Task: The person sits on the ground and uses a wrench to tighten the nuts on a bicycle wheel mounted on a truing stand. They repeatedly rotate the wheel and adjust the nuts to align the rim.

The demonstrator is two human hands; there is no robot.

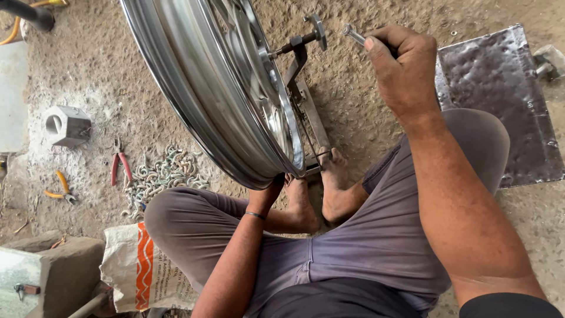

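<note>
Chrome wheel rim (200,88) upright on metal stand (306,106), 12 o'clock from seated person. Left hand (272,189) grips rim's lower edge at 6 o'clock. Right hand (403,68) closed around small metal tool (354,35), 3 o'clock of axle. Risk: rim rolls off stand if left grip slackens; bare feet (321,191) directly beneath.

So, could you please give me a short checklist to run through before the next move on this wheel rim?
1. Wheel rim upright on its metal stand: ok.
2. Left hand steadying the rim's lower edge: ok.
3. Right hand gripping the small metal tool: ok, held clear of the rim.
4. Feet bracing the stand's base: ok.
5. Rim centred on the axle: cannot tell.
6. Red pliers and yellow pliers within reach on the ground: ok.
</note>
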